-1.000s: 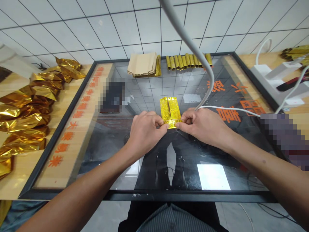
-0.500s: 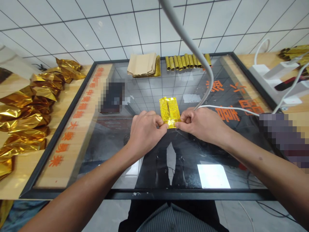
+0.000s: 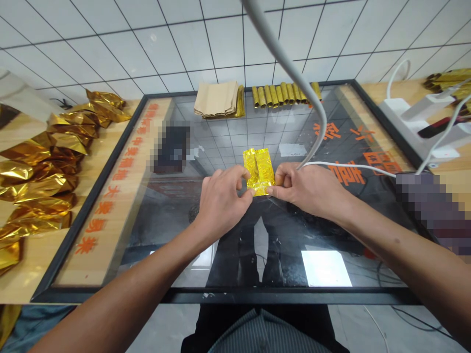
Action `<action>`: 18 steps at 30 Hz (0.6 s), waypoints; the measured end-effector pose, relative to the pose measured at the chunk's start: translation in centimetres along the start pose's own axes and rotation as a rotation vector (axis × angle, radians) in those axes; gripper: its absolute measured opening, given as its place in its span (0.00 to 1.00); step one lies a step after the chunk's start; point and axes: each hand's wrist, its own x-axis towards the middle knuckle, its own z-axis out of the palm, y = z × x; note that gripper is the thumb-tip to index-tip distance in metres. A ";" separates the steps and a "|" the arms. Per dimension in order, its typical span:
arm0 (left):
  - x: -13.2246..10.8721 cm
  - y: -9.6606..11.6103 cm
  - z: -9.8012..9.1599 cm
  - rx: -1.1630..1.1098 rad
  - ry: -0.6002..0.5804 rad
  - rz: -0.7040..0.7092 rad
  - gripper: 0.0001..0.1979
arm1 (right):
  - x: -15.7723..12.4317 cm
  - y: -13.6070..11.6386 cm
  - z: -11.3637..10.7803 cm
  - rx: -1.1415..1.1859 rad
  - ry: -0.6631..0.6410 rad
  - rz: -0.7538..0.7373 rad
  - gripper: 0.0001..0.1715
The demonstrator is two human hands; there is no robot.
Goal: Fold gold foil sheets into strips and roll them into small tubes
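A small folded gold foil packet (image 3: 259,169) lies on the glass-topped table (image 3: 154,215) in the middle of the view. My left hand (image 3: 222,200) pinches the packet's near left corner with thumb and fingers. My right hand (image 3: 307,189) pinches the near right corner. Both hands rest on the glass, fingers closed on the folded near edge of the foil.
A heap of gold foil bags (image 3: 44,166) lies at the left. A stack of brown paper (image 3: 217,98) and a row of rolled gold packets (image 3: 283,93) sit at the table's far edge. A grey cable (image 3: 294,73) hangs over the middle; a white power strip (image 3: 423,117) sits at the right.
My left thumb has shifted up along the packet's left side and the near fold is pressed tighter. Otherwise both hands stay in place.
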 end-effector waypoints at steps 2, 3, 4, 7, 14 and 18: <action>0.0 -0.1 -0.1 -0.022 -0.003 0.002 0.11 | 0.0 0.3 0.1 0.013 0.007 -0.011 0.15; 0.0 -0.1 -0.1 -0.031 -0.003 0.003 0.11 | 0.0 0.4 0.2 0.020 0.012 -0.019 0.15; 0.0 -0.2 -0.1 -0.038 -0.003 0.006 0.12 | 0.0 0.5 0.2 0.028 0.018 -0.026 0.15; 0.0 -0.4 -0.2 -0.052 -0.006 0.030 0.13 | 0.0 0.7 0.3 0.056 0.025 -0.029 0.14; -0.1 -1.0 -0.1 -0.018 -0.049 0.103 0.16 | 0.0 0.9 0.3 0.073 0.016 -0.038 0.14; -0.2 -1.5 0.1 0.017 -0.048 0.157 0.18 | 0.1 1.0 0.4 0.095 0.003 -0.039 0.13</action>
